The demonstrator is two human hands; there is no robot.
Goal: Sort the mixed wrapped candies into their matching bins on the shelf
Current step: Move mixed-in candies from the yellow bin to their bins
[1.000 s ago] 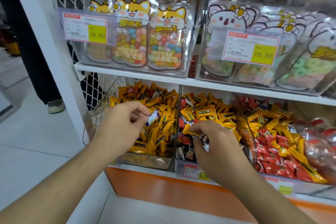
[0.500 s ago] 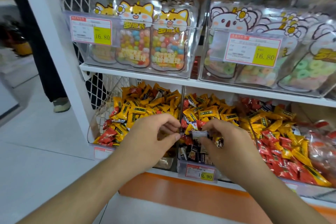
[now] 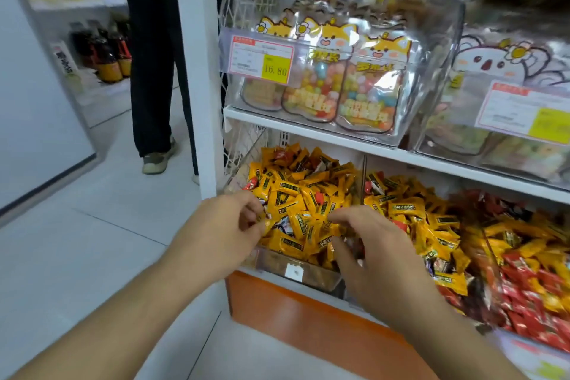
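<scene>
Yellow-wrapped candies [image 3: 303, 194] heaped in clear plastic bin [image 3: 308, 273] at left end of lower white shelf, front edge; left hand [image 3: 220, 230] at bin's left front corner, fingers curled, pinching small wrapped piece; right hand [image 3: 374, 251] at right front corner, fingers bent into pile, grasp indeterminable.

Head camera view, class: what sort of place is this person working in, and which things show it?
Most likely a shop's sweets aisle: yellow price tag reading 16.80, clear shelf bins of yellow wrapped candies, and cartoon-printed bags of coloured sweets on the white shelf.
</scene>
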